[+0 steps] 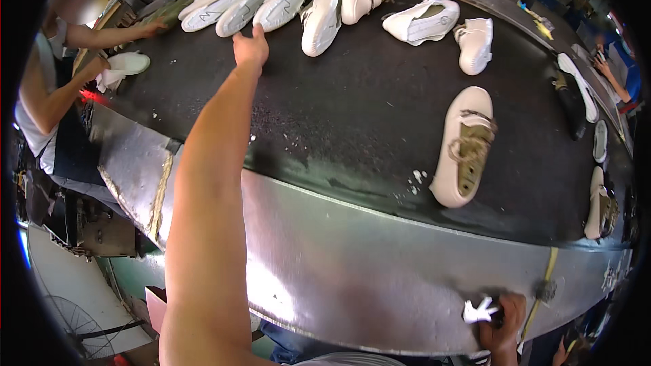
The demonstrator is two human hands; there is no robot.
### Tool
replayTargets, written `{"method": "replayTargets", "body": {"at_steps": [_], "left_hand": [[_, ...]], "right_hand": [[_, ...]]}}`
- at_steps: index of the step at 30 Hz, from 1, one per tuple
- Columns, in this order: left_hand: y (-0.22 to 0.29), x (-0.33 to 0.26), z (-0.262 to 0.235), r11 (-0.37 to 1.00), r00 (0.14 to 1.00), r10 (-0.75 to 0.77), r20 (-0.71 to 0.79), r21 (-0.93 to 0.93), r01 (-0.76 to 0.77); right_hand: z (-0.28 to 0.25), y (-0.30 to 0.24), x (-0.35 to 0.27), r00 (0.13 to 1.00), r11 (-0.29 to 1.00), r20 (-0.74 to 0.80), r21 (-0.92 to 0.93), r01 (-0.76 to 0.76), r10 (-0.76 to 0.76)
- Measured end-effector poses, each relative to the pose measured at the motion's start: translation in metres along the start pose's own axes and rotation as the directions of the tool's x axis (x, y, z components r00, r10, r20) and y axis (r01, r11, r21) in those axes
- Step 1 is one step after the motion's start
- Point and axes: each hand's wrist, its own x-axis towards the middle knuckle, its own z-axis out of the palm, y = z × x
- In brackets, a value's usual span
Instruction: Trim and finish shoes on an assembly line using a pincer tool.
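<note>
My left arm stretches across the dark belt, and my left hand (251,49) is at the near end of a white shoe (285,4) lying on its side with the sole showing. Its thumb and fingers are apart; whether they touch the shoe is hard to tell. Two more pale shoes, one a white shoe (244,11), lie just left of it. At the lower right, my right hand (503,325) rests on the metal ledge with its fingers curled. Beside those fingers is a crumpled white scrap (480,310); a dark thing partly shows at them, too hidden to name.
A cream laced shoe (464,149) stands on the black belt (339,108), with several other shoes along the far side and right end. At the left, a co-worker (47,95) handles a white shoe (127,63). The metal ledge (380,257) borders the belt's near side.
</note>
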Motion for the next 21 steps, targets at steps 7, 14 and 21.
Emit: {"method": "replayTargets", "body": {"at_steps": [7,14,21], "left_hand": [[0.004,0.063,0.035,0.939,0.987,-0.011,0.162,0.341,-0.045],[-0.019,0.103,0.003,0.638,0.956,0.279,0.092,0.726,-0.256],[-0.046,0.122,-0.009,0.897,0.956,0.08,0.283,0.398,-0.193]], "right_hand": [[-0.005,0.007,-0.006,0.993,0.99,0.119,-0.138,0.028,-0.012],[-0.009,-0.008,0.02,0.99,0.995,0.141,-0.1,0.016,-0.002],[0.006,0.002,0.002,0.999,1.0,0.046,-0.027,0.017,-0.015]]}}
